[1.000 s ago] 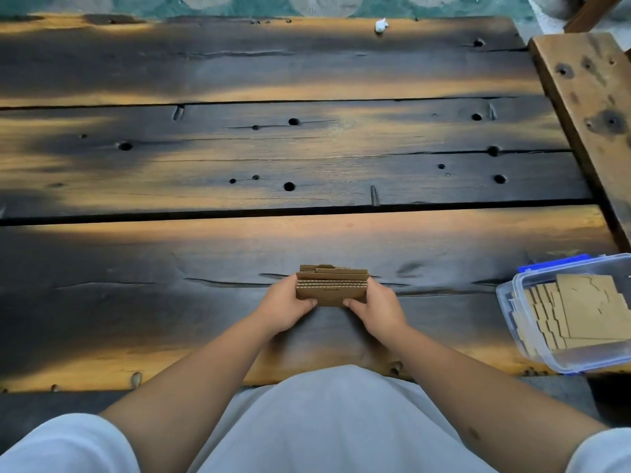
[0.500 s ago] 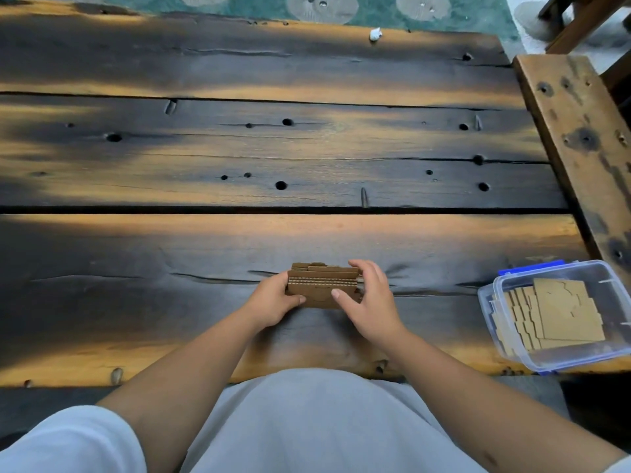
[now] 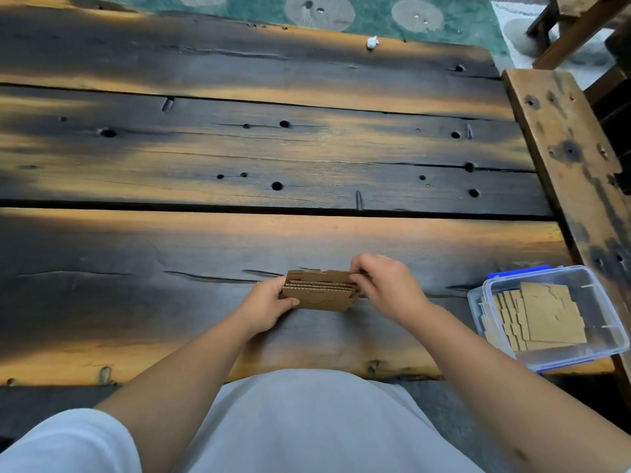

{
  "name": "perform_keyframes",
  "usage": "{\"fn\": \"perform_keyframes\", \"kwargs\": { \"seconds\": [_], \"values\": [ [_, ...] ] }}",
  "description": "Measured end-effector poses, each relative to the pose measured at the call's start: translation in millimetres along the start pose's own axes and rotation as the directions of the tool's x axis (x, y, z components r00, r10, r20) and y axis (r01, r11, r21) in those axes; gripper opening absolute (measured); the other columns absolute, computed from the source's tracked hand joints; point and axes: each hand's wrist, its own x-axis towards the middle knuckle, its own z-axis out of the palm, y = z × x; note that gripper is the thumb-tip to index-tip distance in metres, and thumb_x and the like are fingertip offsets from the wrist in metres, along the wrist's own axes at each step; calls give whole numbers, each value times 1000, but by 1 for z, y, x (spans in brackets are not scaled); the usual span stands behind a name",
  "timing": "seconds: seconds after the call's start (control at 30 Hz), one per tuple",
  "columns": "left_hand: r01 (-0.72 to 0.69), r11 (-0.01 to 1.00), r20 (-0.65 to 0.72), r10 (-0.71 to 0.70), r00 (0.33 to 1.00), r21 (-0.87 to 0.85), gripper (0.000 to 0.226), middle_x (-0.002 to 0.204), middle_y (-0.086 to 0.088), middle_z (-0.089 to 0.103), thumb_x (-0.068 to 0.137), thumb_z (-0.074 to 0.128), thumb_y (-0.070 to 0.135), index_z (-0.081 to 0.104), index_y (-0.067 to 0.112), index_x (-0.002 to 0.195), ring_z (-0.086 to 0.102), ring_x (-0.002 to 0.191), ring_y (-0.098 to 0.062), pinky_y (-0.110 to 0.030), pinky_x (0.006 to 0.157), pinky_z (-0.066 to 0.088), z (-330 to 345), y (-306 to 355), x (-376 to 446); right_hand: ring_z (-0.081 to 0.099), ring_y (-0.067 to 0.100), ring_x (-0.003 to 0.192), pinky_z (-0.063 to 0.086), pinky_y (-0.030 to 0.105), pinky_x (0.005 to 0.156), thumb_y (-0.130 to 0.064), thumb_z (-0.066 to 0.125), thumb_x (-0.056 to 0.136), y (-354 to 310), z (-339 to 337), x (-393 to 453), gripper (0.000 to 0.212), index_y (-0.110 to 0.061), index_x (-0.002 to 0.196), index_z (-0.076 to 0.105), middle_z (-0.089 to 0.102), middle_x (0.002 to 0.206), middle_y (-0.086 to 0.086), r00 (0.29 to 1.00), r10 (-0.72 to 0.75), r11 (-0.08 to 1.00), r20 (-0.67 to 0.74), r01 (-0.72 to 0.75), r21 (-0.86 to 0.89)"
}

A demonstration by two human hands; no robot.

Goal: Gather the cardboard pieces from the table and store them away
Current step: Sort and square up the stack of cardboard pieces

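My left hand (image 3: 269, 303) and my right hand (image 3: 389, 288) are bare: no gloves, rings, watch or bands on either wrist. My forearms are bare too, uncovered all the way back from the hands to above the elbows. There short, loose sleeves in a pale white-grey cloth begin, one at each lower corner of the view. Between my arms, behind the hands, the same plain light cloth covers my front, smooth, with no print, buttons or pockets showing.

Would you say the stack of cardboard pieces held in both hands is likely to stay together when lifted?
Probably light and stiff: the cardboard stack shows corrugated edges. Its uneven pieces could slip apart unless the left hand and right hand squeeze.
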Motion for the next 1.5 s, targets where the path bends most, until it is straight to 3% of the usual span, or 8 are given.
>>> {"fn": "perform_keyframes", "kwargs": {
  "seconds": [0.17, 0.33, 0.67, 0.87, 0.97, 1.13, 1.4, 1.5],
  "values": [
    [-27, 998, -15, 28, 1000, 49, 32, 100, 18, 69, 87, 66, 10, 64, 39, 99, 55, 90, 19, -1, 78, 39, 1, 2, -4, 54, 22, 71, 42, 34, 61, -6, 62, 89, 10, -26, -24, 6, -11, 89, 58, 59, 77, 0, 993, 5, 999, -117, -1, 36],
    [-30, 998, -20, 31, 999, 47, 36, 91, 28, 65, 88, 65, 9, 60, 44, 88, 54, 86, 25, 3, 70, 36, 2, 1, -4, 51, 9, 69, 37, 10, 62, 1, 62, 87, 20, -44, -50, 15, -13, 87, 57, 60, 76, 1, 959, 141, 975, -246, -92, 200],
    [-47, 999, -11, 47, 999, 27, 41, 89, 36, 64, 87, 65, 5, 62, 46, 87, 55, 89, 24, 4, 72, 36, 2, 1, -5, 59, 23, 74, 46, 39, 66, -1, 59, 90, 18, -53, -63, 21, -21, 89, 53, 64, 81, 2, 945, 234, 940, -227, -161, 301],
    [-44, 999, -18, 43, 999, -10, 37, 98, 19, 70, 88, 64, 6, 62, 42, 93, 61, 94, 8, -7, 82, 43, 2, -1, -4, 57, 1, 79, 45, 14, 69, 0, 58, 90, 18, -70, -57, 28, -27, 97, 55, 61, 86, -16, 909, 263, 921, -323, -136, 364],
    [-36, 998, -8, 36, 999, -55, 32, 105, 8, 72, 88, 63, 4, 64, 34, 99, 64, 103, -9, -25, 93, 47, 4, -2, -3, 58, -4, 82, 45, 11, 72, 1, 56, 91, 14, -65, -56, 33, -32, 97, 57, 63, 90, -17, 916, 267, 909, -301, -136, 393],
    [2, 992, -22, -4, 1000, -126, 31, 106, 7, 72, 88, 63, 2, 65, 30, 101, 64, 104, -12, -26, 93, 48, 3, -2, -4, 56, -1, 78, 42, 8, 66, 1, 53, 93, 5, -47, -50, 30, -29, 94, 55, 61, 85, -9, 919, 269, 905, -288, -138, 403],
    [51, 989, -24, -55, 998, -141, 25, 108, 3, 71, 90, 61, 3, 66, 18, 108, 64, 103, -12, -27, 92, 48, 4, 1, -6, 50, -8, 77, 41, 11, 72, -4, 47, 96, -3, -44, -49, 31, -34, 95, 50, 53, 87, -13, 761, 445, 791, -472, -87, 606],
    [65, 990, -31, -70, 997, -128, 23, 104, 7, 72, 91, 61, 6, 66, 22, 106, 64, 98, -6, -25, 89, 48, 1, 0, -8, 51, 9, 87, 45, 33, 80, -19, 47, 93, -2, -46, -53, 26, -45, 90, 52, 53, 96, -3, 662, 590, 617, -463, 1, 787]
  ]
}}
